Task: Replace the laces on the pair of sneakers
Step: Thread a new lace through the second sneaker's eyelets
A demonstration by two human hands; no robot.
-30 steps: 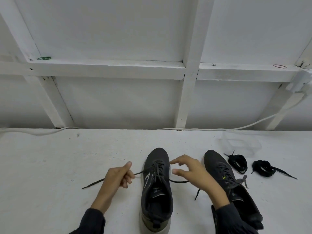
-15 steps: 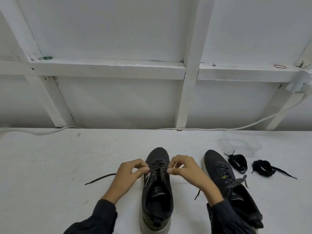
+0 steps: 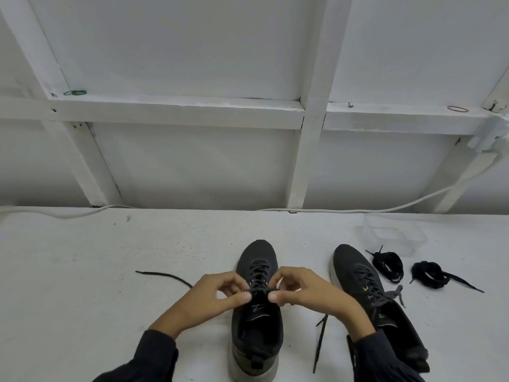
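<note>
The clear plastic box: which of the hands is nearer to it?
Right. The right hand pinches the lace on the side of the sneaker toward the box; the left hand pinches it on the far side.

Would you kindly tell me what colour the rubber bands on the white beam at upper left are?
Green; the rubber bands show best in the head view.

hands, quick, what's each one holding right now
Left hand: pinching the lace on the sneaker.
Right hand: pinching the same lace from the other side.
</note>
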